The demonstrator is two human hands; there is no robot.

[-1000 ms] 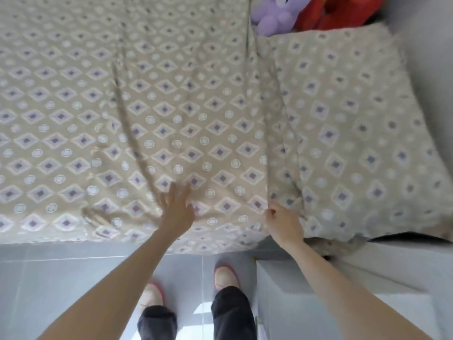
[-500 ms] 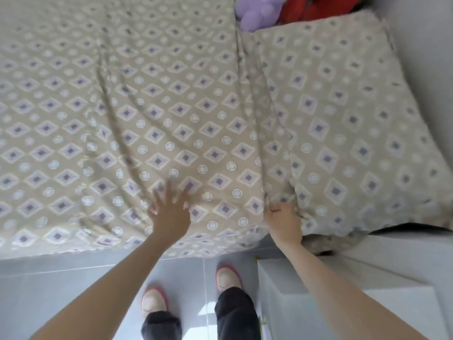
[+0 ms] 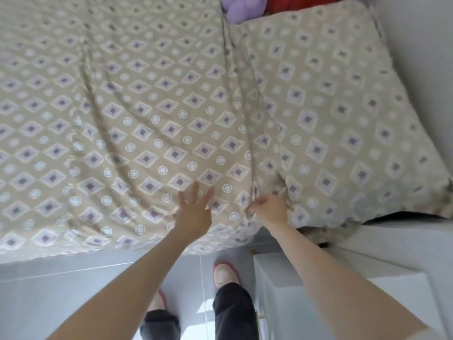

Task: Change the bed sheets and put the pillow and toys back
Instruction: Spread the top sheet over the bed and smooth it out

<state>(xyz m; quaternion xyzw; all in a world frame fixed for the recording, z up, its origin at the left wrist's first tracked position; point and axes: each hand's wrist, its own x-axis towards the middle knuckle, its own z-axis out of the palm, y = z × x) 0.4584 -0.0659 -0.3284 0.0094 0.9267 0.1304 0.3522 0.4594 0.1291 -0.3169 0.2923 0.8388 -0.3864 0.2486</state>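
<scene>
Nearest, two feet in pink-edged slippers (image 3: 224, 272) stand on the grey tiled floor (image 3: 61, 290), with a white cabinet (image 3: 306, 278) just to their right. Above them the left hand (image 3: 193, 214) lies flat on the patterned sheet (image 3: 137, 114) near the bed's edge, fingers straight and spread apart. Just beside it the right hand (image 3: 269, 209) curls its fingers and pinches a fold of the sheet where it meets the pillow (image 3: 343, 114). Long creases run away from both hands. The pillow, in matching fabric, lies at the bed's right end. Beyond it a purple toy (image 3: 241, 8) and a red toy (image 3: 294, 4) sit side by side.
</scene>
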